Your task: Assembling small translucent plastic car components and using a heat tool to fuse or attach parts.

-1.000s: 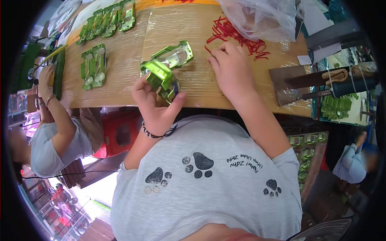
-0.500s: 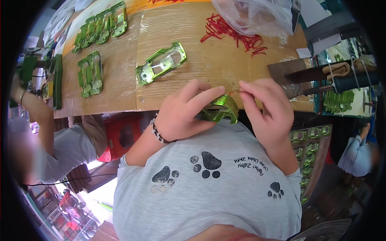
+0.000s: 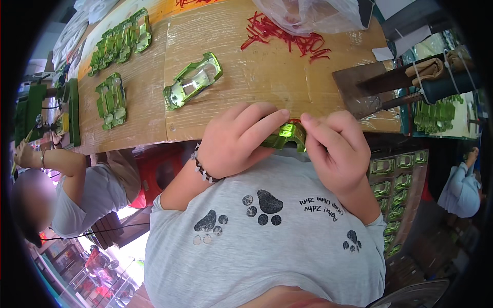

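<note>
Close to the table's front edge, my left hand (image 3: 233, 137) is closed around a shiny green toy car body shell (image 3: 287, 134), fingers over its top and thumb beneath. My right hand (image 3: 338, 149) is pinched at the shell's right end. A thin red strip (image 3: 294, 120) shows at the right fingertips, along the shell's upper edge; most of it is hidden. Beyond my left hand another green car shell (image 3: 194, 82) lies on the table with its hollow inside up.
Rows of green shells (image 3: 123, 42) and a smaller group (image 3: 111, 101) lie at left. Loose red strips (image 3: 287, 37) pile beside a clear plastic bag (image 3: 313, 13). A tool with a dark handle (image 3: 452, 82) juts in at right. A tray of shells (image 3: 398, 179) is below right. Co-workers sit on both sides.
My right hand has moved left and closed in on the shell, with its fingertips now at the shell's edge. The left hand keeps its hold. The whole view has shifted slightly.
</note>
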`<act>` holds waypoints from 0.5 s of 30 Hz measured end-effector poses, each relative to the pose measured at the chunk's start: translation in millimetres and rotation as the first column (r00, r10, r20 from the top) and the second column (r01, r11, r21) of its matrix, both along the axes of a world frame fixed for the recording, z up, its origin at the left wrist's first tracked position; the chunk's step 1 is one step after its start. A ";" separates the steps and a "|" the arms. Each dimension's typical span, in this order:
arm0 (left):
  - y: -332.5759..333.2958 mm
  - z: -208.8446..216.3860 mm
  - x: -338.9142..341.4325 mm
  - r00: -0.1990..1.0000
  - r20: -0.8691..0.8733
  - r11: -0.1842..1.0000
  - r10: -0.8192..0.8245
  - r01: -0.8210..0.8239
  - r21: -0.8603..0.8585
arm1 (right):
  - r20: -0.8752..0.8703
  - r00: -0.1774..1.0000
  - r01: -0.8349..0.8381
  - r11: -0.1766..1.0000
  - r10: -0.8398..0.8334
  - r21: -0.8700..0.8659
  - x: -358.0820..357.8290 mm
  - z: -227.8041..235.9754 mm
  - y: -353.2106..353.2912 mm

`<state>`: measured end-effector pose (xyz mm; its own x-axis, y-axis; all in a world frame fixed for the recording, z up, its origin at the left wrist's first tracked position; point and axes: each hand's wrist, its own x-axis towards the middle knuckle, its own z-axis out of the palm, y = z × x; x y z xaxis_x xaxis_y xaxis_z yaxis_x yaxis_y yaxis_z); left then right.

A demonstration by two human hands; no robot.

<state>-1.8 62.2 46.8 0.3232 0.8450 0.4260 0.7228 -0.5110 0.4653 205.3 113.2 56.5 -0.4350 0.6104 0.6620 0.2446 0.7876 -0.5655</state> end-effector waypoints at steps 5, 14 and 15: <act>-1.0 -0.6 2.4 1.000 -0.010 1.000 0.019 -0.019 -0.012 | 0.078 0.997 -0.022 0.993 0.013 0.113 3.2 -1.0 1.6; 1.9 -1.7 3.6 1.000 0.024 0.998 -0.017 0.018 -0.062 | 0.166 0.983 -0.091 0.990 0.072 0.108 7.9 -4.7 6.9; 0.9 -2.0 4.1 1.000 0.024 0.998 -0.019 0.020 -0.062 | 0.166 0.984 -0.089 0.990 0.070 0.108 8.2 -6.6 6.9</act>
